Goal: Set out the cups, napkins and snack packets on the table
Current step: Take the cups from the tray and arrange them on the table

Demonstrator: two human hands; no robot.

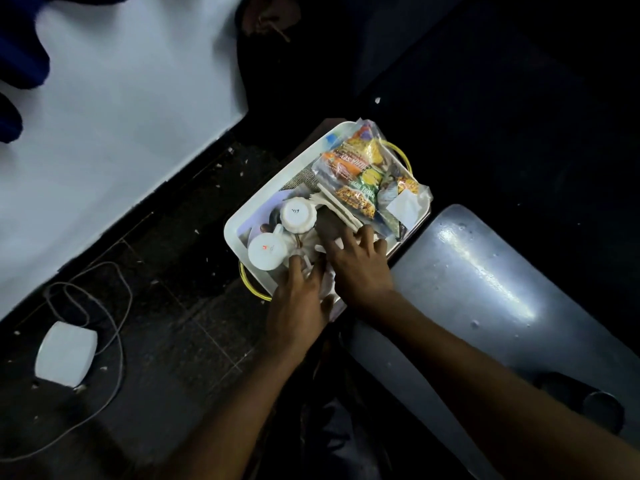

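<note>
Handwritten "457" on the upturned cup (298,216) base; packet print illegible.

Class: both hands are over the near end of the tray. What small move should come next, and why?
Probably lift one upturned cup out: both cups, the snack packets and all else sit in the tray, and the left hand is nearest them.

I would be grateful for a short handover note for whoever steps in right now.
Left hand: at the near end of the tray, fingers on white napkins; grip unclear.
Right hand: spread flat over the tray's middle, holding nothing that I can see.
Two white cups, upside down, sit at the tray's near left. Snack packets in a clear bag fill the far end.
Done: nothing set out yet.
Left: cups, napkins and packets all still to go on the table.
</note>
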